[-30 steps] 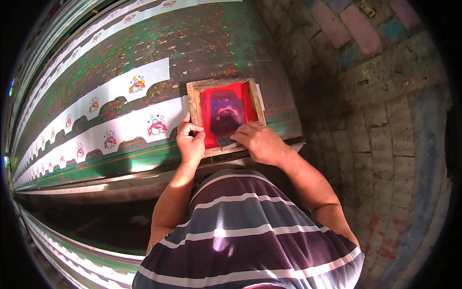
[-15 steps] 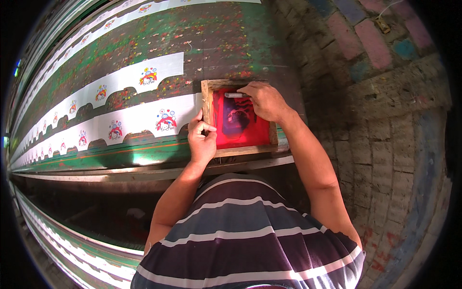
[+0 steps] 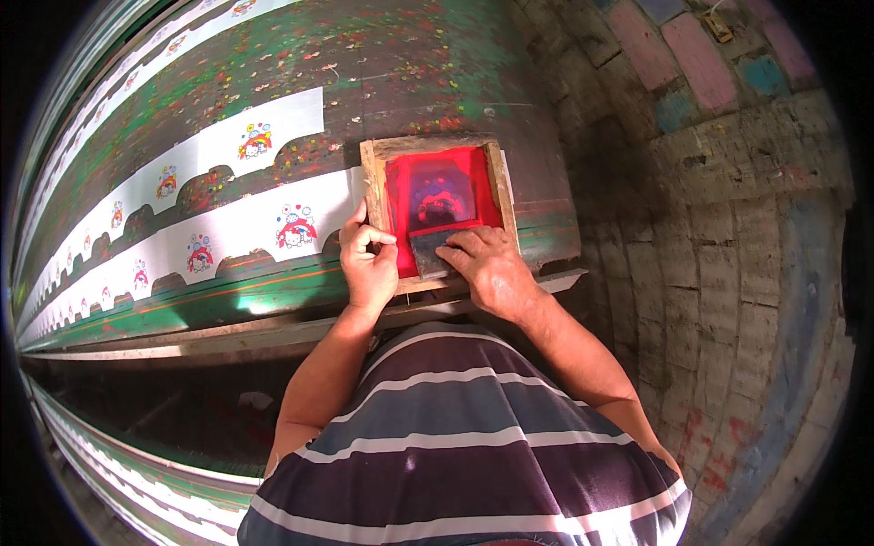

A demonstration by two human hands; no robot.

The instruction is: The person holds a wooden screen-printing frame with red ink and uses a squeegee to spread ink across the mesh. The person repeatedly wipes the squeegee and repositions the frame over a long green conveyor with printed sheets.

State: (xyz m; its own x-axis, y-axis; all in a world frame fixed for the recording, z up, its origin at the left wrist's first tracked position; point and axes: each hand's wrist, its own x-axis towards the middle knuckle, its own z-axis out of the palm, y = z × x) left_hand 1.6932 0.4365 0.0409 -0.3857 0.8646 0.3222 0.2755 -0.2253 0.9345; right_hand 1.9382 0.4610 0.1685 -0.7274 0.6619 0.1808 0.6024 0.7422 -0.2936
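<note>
A small wooden printing frame (image 3: pixel 375 182) with a red screen lies flat on the near white strip at the table's right end. My left hand (image 3: pixel 369 259) grips the frame's near left corner, thumb on the wood. My right hand (image 3: pixel 487 264) presses a dark flat squeegee (image 3: pixel 430 250) onto the red screen at its near edge. The white strip (image 3: pixel 246 232) carries several small colourful printed pictures and runs away to the left.
A long paint-speckled green table (image 3: pixel 401 64) bears a second white printed strip (image 3: pixel 218 150) farther back. A brick floor (image 3: pixel 728 273) with painted patches lies to the right. My striped shirt fills the lower middle. A lower table edge curves along the bottom left.
My right hand has pulled the squeegee from the frame's far edge back to the near edge. My left hand stays on the frame's near left corner.
</note>
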